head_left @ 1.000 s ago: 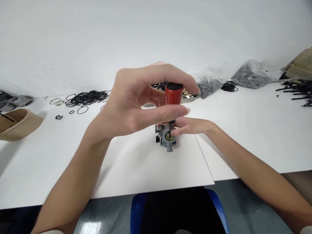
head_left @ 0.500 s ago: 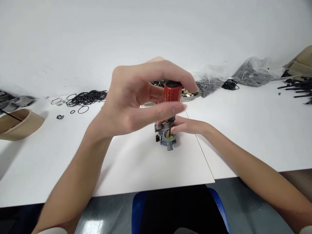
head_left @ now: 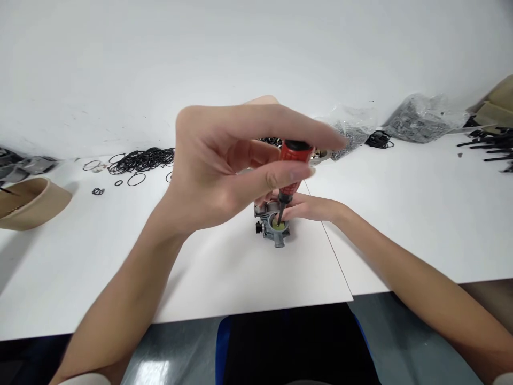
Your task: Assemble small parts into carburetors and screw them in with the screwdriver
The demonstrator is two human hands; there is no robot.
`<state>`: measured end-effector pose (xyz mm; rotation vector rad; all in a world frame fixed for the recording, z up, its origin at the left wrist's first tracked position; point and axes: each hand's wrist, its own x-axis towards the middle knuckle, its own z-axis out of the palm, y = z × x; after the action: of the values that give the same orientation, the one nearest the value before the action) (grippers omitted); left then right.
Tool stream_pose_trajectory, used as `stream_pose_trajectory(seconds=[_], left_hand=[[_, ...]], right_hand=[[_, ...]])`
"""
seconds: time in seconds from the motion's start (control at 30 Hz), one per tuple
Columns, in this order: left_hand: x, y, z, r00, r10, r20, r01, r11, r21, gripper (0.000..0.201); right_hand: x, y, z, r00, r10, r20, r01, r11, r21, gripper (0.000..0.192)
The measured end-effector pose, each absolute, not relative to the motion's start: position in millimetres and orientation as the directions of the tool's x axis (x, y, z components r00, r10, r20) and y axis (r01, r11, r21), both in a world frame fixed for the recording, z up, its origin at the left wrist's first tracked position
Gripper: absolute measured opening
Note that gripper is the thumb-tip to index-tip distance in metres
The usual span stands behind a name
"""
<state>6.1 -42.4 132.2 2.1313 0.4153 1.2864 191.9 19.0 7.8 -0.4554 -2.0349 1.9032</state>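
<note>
A screwdriver (head_left: pixel 295 155) with a red handle and black end cap is pinched between the thumb and fingers of my left hand (head_left: pixel 228 155). It leans slightly to the right, and its dark shaft runs down to a yellowish round plate (head_left: pixel 278 225) inside a bore. That bore belongs to a small grey metal carburetor (head_left: pixel 279 240) lying on the white table. My right hand (head_left: pixel 302 207) is closed around the far right side of the carburetor, fingers partly hidden behind the screwdriver. A black fitting (head_left: pixel 258 228) sticks out on the carburetor's left.
Black rubber rings (head_left: pixel 146 161) lie in a pile at the back left, near a beige bin (head_left: pixel 44 206). A tray of small parts (head_left: pixel 320 156) is partly hidden behind my left hand. Clear bags of parts (head_left: pixel 425 120) and black rods (head_left: pixel 495 144) lie at the back right.
The screwdriver's handle has tipped to the right, and my left fingers have shifted right with it. The tip is still on the plate. My right hand and the carburetor have stayed put.
</note>
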Motion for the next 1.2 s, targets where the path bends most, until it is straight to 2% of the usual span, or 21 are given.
stream_pose_trajectory(seconds=[0.1,0.3,0.4,0.5,0.67,0.73,0.9,1.07,1.13,1.2], left_hand=[[2.7,-40.8,130.9,0.496,0.553,0.67,-0.054,-0.75,0.659,0.035],[5.2,-41.1,133.8,0.525,0.503,0.686,-0.052,-0.786,0.616,0.019],[6.2,-41.5,132.5,0.488,0.534,0.691,-0.009,-0.788,0.615,0.024],[2.8,-41.2,131.1,0.52,0.556,0.648,0.015,-0.765,0.644,0.027],[2.7,-41.7,133.1,0.514,0.571,0.641,0.05,-0.765,0.642,0.018],[5.3,-41.7,133.9,0.512,0.543,0.665,0.032,-0.786,0.617,0.016],[5.0,-39.4,131.5,0.511,0.557,0.655,0.007,-0.765,0.644,0.036],[3.0,-38.9,132.5,0.554,0.517,0.653,-0.044,-0.765,0.642,0.025],[5.6,-39.9,134.1,0.552,0.501,0.666,-0.02,-0.791,0.611,0.019],[8.2,-40.9,134.5,0.512,0.53,0.676,0.043,-0.802,0.596,0.017]], right_hand=[[192.0,19.1,7.2,-0.902,0.43,0.04,-0.005,0.082,-0.997,0.037],[192.3,19.6,4.6,-0.897,0.442,-0.007,0.039,0.064,-0.997,0.034],[192.0,19.9,4.9,-0.894,0.448,0.017,0.028,0.094,-0.995,0.036],[192.3,20.3,5.2,-0.901,0.431,0.041,0.007,0.107,-0.994,0.038],[193.1,18.0,8.3,-0.888,0.459,-0.017,0.056,0.073,-0.996,0.034],[192.9,16.8,9.6,-0.88,0.474,-0.04,0.079,0.063,-0.995,0.034],[192.5,18.0,7.4,-0.882,0.47,0.028,0.016,0.09,-0.996,0.035],[192.5,19.3,4.7,-0.886,0.463,0.006,0.035,0.079,-0.996,0.041],[192.1,18.5,4.9,-0.886,0.464,-0.019,0.05,0.054,-0.997,0.04],[191.6,17.9,5.2,-0.886,0.463,-0.023,0.048,0.043,-0.998,0.038]])
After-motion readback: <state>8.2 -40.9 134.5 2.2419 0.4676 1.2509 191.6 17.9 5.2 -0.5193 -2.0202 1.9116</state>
